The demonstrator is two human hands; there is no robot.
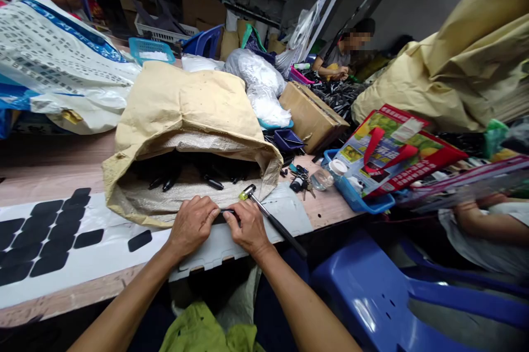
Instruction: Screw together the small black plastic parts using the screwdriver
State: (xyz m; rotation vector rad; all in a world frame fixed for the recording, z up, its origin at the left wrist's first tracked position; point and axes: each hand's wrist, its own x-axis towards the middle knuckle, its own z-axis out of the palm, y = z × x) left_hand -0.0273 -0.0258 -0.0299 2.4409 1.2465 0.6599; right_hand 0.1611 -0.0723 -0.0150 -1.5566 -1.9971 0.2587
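Observation:
My left hand [194, 224] and my right hand [249, 225] are closed in a pinch on a slim black piece [225, 210], one at each end. Most of it is hidden by my fingers, so its kind does not show. Both hands are at the table's front edge, before the mouth of a large tan paper sack [194, 93]. Inside the sack lie several black pen-like pieces [213, 182]. Just right of my right hand lies a small hammer [278, 225] with a dark handle and a yellow-green face on its head.
Black rounded squares [45, 236] lie on a white sheet at left. To the right are keys [309, 190], a clear jar [321, 179], a blue basket [372, 203] with a printed bag [388, 148], and a blue plastic chair [363, 286]. Another person [334, 60] sits behind a black heap.

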